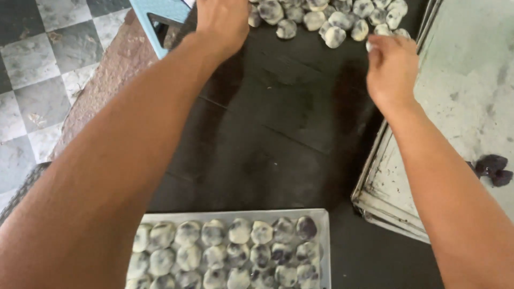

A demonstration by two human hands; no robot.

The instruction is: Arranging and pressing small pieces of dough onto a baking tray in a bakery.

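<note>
Both hands are reaching to the far side of the dark table (278, 139), where a heap of loose pale balls with dark filling (332, 21) is lying. The right hand (392, 67) is pinching something small and pale with narrow fingertips at the heap's near right edge; the left hand (222, 21) is resting at its left edge, and I cannot tell its fingers. A light pinch on one ball at a time seems wise, so the soft coating is not breaking. Near the person, a grey tray (321, 214) is holding rows of such balls. Stacked metal trays (391, 182) are standing on the right, close to the right forearm, and a light blue object (160, 21) is lying far left.
</note>
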